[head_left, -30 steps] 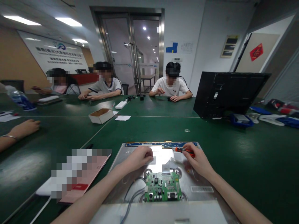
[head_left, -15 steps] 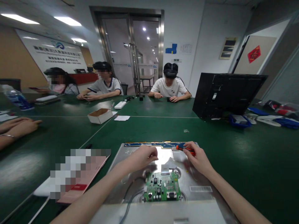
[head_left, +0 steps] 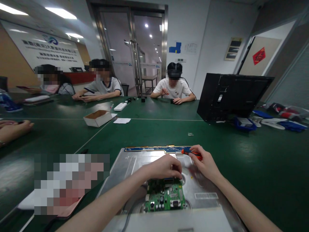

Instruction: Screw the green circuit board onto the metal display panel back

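Observation:
A metal-backed display panel (head_left: 209, 206) lies in front of me with a green circuit board (head_left: 166, 196) on it and a narrow blue circuit strip (head_left: 145, 149) along its far edge. My left hand (head_left: 164, 167) is closed over the far edge of the green board, its fingertips curled together by the board's far right corner; whatever they hold is hidden. In my right hand (head_left: 206, 164) is a screwdriver (head_left: 187, 152) with a red and black handle. Its thin shaft points left over the blue strip. I cannot tell whether the tip touches.
A black monitor (head_left: 231, 96) stands at the back right, beside a blue tray (head_left: 245, 124). Left of centre are an open white box (head_left: 98, 120) and a sheet of paper (head_left: 122, 120). Several people sit around the green table (head_left: 265, 170). Another person's hand (head_left: 18, 129) rests at far left.
My left hand has moved right and nearer to me, from above the bare metal to the green board's far edge, covering the pale ribbon cable there. My right hand and screwdriver have barely moved.

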Demonstrator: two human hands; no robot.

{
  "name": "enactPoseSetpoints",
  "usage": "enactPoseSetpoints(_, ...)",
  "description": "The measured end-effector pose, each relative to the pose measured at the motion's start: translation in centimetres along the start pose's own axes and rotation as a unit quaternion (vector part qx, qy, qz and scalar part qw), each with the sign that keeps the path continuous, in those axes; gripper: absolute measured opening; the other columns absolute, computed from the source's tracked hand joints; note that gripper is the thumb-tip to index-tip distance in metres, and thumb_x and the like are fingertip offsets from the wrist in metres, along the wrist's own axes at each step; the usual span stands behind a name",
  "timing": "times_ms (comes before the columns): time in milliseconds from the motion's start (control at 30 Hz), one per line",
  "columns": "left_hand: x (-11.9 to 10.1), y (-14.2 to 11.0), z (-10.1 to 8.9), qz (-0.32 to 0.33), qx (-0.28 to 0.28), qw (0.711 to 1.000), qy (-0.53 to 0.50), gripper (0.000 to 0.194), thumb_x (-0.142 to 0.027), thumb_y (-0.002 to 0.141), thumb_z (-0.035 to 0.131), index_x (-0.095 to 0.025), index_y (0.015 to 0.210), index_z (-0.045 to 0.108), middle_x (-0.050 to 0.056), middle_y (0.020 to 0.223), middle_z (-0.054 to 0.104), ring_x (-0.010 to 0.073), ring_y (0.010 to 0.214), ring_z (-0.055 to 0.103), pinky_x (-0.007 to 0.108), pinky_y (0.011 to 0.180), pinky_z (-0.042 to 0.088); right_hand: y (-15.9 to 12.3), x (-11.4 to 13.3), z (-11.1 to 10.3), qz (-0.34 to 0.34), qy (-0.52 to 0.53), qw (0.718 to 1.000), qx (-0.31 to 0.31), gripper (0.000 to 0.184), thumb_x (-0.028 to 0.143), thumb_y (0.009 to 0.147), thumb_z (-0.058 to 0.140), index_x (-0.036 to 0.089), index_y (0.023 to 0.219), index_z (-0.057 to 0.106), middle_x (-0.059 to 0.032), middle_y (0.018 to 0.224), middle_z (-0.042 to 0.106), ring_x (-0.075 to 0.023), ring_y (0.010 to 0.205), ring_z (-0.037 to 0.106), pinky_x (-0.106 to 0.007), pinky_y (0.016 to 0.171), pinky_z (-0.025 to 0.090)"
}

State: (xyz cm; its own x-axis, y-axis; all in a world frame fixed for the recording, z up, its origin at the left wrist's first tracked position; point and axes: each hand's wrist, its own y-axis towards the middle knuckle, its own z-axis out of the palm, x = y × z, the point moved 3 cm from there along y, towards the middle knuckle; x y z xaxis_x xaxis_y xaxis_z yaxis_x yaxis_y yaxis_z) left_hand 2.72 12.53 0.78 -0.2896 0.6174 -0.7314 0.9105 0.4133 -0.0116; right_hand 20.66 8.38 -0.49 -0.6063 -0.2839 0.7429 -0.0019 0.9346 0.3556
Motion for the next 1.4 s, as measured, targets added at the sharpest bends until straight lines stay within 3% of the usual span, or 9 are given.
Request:
enactPoseSetpoints(233,0.9,0.0,1.3,0.016,-0.008,0.999,-0.032,0.005,-0.016,0.073,0.075,-0.015,0.078,0.074,0.000,0.068,0.067,0.0126,0.061,0.058,0.019,0.059,0.041,0.0,0.0,0.0,-0.004,0.003,1.000,-0.007,0.016,0.035,0.090,0.050,0.021,0.097,0.053,-0.0040,0.086,0.067,-0.0205,0.081,0.064,-0.032,0.074,0.046)
enactPoseSetpoints(533,1.4,0.2,2.0,-0.016,-0.045,0.996,-0.080,0.006,-0.014,0.069,0.077,-0.014,0.074,0.074,-0.001,0.064,0.066,0.0112,0.058,0.057,0.017,0.055,0.040,0.0,-0.7,0.2,-0.014,0.005,1.000,-0.010,0.014,0.035,0.088,0.053,0.022,0.095,0.054,-0.0027,0.084,0.068,-0.0206,0.079,0.064,-0.031,0.072,0.046)
enactPoseSetpoints(1000,1.3,-0.2,1.5,-0.011,-0.025,0.998,-0.061,0.010,-0.013,0.075,0.071,-0.014,0.083,0.075,0.003,0.074,0.071,0.0141,0.065,0.062,0.020,0.060,0.044,0.0,-0.6,0.0,-0.025,0.004,1.000,-0.012,0.013,0.034,0.089,0.054,0.022,0.095,0.053,-0.0025,0.084,0.067,-0.0206,0.079,0.064,-0.031,0.072,0.045)
enactPoseSetpoints(1400,1.3,-0.1,1.5,-0.031,-0.029,0.996,-0.080,0.006,-0.014,0.072,0.075,-0.014,0.078,0.074,0.001,0.071,0.070,0.0141,0.065,0.062,0.020,0.061,0.044,0.0,-0.3,-0.2,-0.031,0.003,0.999,-0.013,0.012,0.032,0.088,0.054,0.022,0.095,0.054,-0.0025,0.088,0.066,-0.0194,0.081,0.064,-0.030,0.073,0.046)
